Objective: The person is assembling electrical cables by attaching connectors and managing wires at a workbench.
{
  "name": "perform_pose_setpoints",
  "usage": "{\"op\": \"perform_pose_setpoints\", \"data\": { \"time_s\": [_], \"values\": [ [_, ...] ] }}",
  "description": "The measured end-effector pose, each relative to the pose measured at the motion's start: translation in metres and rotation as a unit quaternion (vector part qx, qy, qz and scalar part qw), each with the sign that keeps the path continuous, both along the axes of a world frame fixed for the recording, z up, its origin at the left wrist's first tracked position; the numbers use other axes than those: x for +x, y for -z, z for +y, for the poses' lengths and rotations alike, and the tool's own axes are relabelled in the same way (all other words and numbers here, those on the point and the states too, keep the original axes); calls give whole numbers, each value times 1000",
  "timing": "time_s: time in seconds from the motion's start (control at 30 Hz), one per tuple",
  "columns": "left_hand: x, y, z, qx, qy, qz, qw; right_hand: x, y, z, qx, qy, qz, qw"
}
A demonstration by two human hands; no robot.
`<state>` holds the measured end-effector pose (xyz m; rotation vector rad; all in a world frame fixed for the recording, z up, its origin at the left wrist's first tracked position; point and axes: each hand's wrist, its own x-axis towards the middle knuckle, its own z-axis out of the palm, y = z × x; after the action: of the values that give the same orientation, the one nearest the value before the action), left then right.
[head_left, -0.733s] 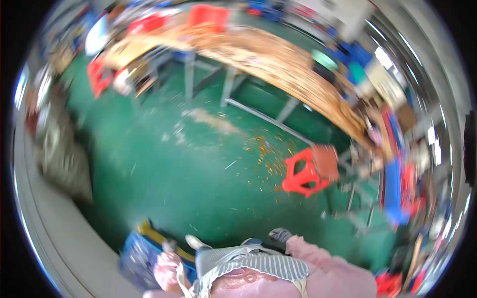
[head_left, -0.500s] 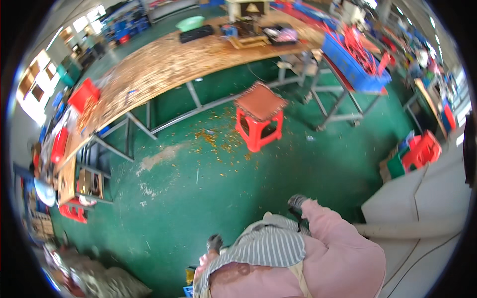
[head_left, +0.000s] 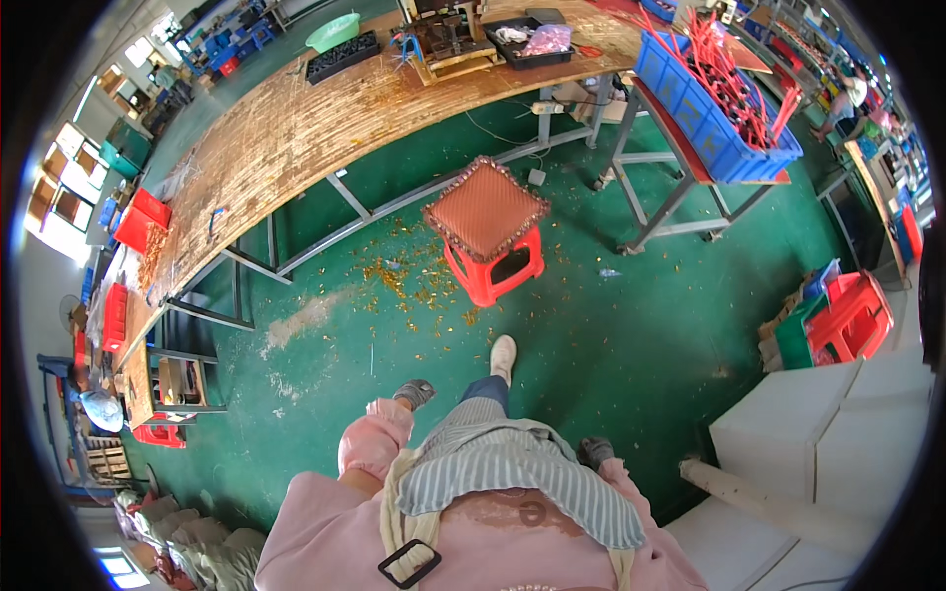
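My left hand (head_left: 416, 394), in a grey striped glove, hangs in front of my body at the end of a pink sleeve. Nothing shows in it, and its fingers look loosely stretched. By my right hip, my right hand (head_left: 594, 452) wears a similar dark grey glove; its fingers are too hidden to read. Neither hand touches anything that I can make out. Ahead on the green floor stands a red plastic stool (head_left: 496, 274) with a brown frilled cushion (head_left: 487, 209) on its seat. One light shoe (head_left: 504, 357) of mine is forward, between the hands and the stool.
A long wooden workbench (head_left: 286, 148) curves ahead, carrying a small press (head_left: 443, 39), a black tray (head_left: 532, 54) and a green bowl (head_left: 333, 32). A blue crate (head_left: 709, 123) of red parts sits on a stand, right. White boxy equipment (head_left: 788, 414) flanks me; scraps (head_left: 399, 281) litter the floor.
The stool, bench and crate appear nearer. My left hand has swung forward and my right hand has dropped back beside me. A foot now shows ahead of me.
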<state>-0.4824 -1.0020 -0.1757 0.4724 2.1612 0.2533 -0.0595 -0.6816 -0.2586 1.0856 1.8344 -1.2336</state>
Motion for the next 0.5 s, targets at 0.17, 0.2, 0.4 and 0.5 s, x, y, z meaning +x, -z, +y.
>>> {"op": "perform_pose_setpoints", "data": {
  "time_s": [0.17, 0.2, 0.4, 0.5],
  "values": [
    [-76, 6, 109, -35, -64, -92, 993, 16, 60, 34, 245, -12, 145, 959],
    [-78, -2, 131, -10, -131, -165, 978, 19, 72, 57, 228, -56, 70, 969],
    [-235, -5, 278, 117, -154, -177, 965, -92, 0, 192, 68, 149, 27, 986],
    [-318, -28, 375, 326, -164, 3, 931, -143, -24, 250, 43, 198, 88, 975]
  ]
}}
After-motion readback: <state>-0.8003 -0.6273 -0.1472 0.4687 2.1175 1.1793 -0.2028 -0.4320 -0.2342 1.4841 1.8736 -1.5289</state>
